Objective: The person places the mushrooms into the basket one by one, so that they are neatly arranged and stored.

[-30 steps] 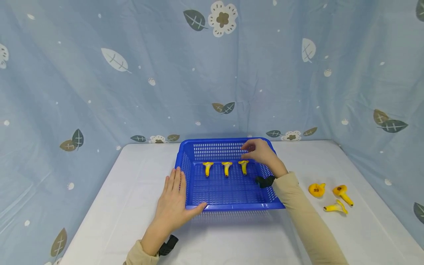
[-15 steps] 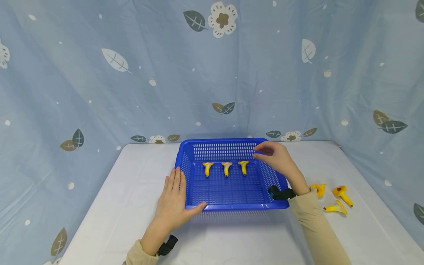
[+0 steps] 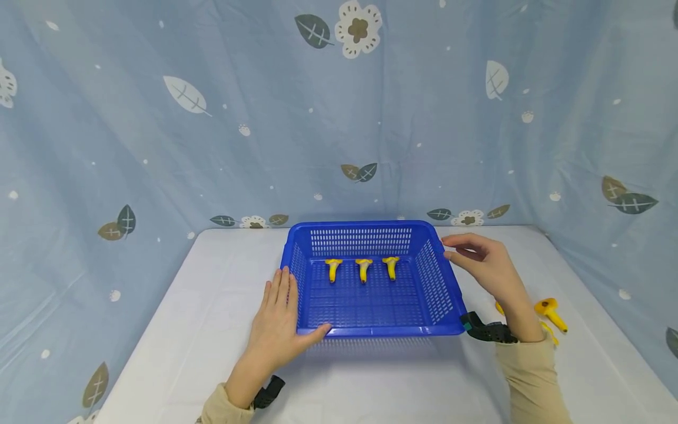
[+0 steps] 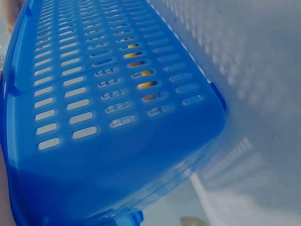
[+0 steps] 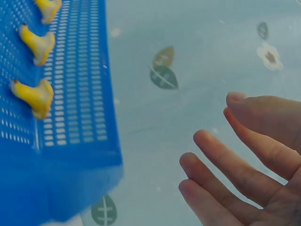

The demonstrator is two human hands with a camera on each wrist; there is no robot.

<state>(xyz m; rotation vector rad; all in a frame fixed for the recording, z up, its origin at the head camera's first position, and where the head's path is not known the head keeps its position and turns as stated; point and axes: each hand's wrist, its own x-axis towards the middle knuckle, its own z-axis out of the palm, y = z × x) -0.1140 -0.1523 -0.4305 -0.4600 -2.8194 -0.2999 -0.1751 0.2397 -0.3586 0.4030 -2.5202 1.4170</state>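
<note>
A blue plastic basket [image 3: 365, 331] with slotted walls stands on the white table. Along its far side lie three yellow mushrooms [image 3: 363, 271] in a row, caps toward the back wall. My left hand [image 3: 278, 330] rests on the basket's near left corner, fingers straight along the left rim and thumb along the front rim. Just outside the right rim, my right hand [image 3: 484, 265] hovers with relaxed fingers and nothing between them. The right wrist view shows that hand [image 5: 249, 165] beside the basket wall, its fingers spread and loosely bent.
To the right of the basket, more yellow mushrooms lie on the table [image 3: 238, 259]; one mushroom [image 3: 551, 313] shows whole, while my right wrist and forearm partly cover the others. A blue patterned curtain [image 3: 339, 118] hangs behind the table.
My right hand has moved right, from above the rightmost mushroom in the basket to outside the right rim. The left hand and the three mushrooms in the basket stay in place.
</note>
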